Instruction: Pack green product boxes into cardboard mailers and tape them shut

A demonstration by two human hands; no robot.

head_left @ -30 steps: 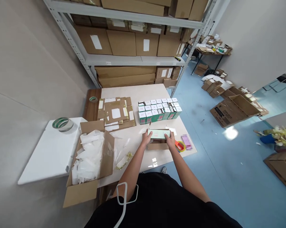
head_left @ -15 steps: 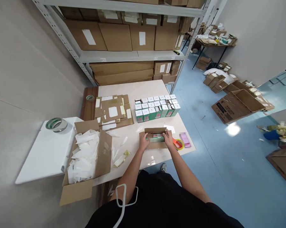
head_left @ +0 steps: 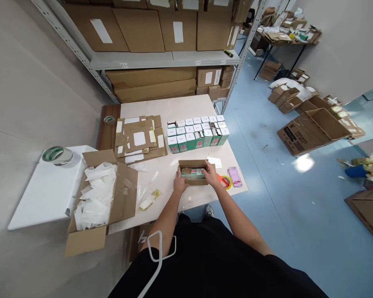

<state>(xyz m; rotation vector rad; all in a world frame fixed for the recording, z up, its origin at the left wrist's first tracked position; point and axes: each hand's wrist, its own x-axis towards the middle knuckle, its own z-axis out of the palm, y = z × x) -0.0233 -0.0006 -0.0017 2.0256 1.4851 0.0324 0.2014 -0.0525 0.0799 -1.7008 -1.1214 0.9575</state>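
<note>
A small open cardboard box (head_left: 192, 163) stands near the table's front edge, and a green-and-white carton (head_left: 192, 176) lies inside it. My left hand (head_left: 179, 183) holds the cardboard box at its left end, fingers against the side. On the opposite end my right hand (head_left: 211, 174) grips the box, thumb towards the inside. Just right of that hand are an orange-handled tool (head_left: 221, 179), partly hidden, and a yellow ring (head_left: 228, 184). A white slip of paper (head_left: 215, 162) lies behind it. Several green-and-white cartons (head_left: 191, 140) stand in rows farther back.
Flattened cardboard (head_left: 135, 140) is stacked at the table's left. An open box of white packing material (head_left: 96, 194) stands at the near left, beside a tape roll (head_left: 58, 155) on a white surface. Metal shelving (head_left: 161, 61) with boxes rises behind the table.
My hands have shifted from the carton inside to the ends of the cardboard box. Its side flaps, spread outward before, now stand closer in. The whole view has shifted slightly.
</note>
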